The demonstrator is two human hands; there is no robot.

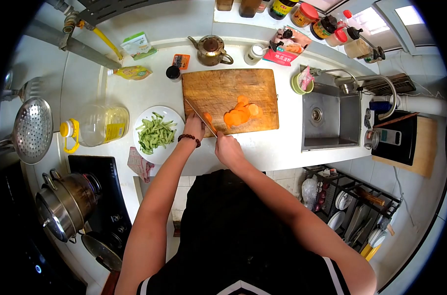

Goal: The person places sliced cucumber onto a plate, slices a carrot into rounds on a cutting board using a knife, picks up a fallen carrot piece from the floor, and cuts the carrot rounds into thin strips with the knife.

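Observation:
The knife (202, 118) is in my right hand (229, 149), which is closed around its handle at the near edge of the wooden cutting board (208, 83). Its blade slants up and left across the board. My left hand (195, 126), with a beaded bracelet on the wrist, is closed against the blade's left side. A bit of orange carrot (208, 117) shows by the blade; whatever else lies under my left fingers is hidden. Several round carrot slices (237, 117) lie in a loose pile on the board. Left of it, a white plate (173, 117) holds green cucumber strips (156, 132).
An oil jug (98, 128) stands left of the plate. Behind the board are a teapot (211, 50), a black-lidded jar (173, 73) and a white jar (255, 54). A sink (331, 142) is at right. Pots (68, 201) stand at the lower left.

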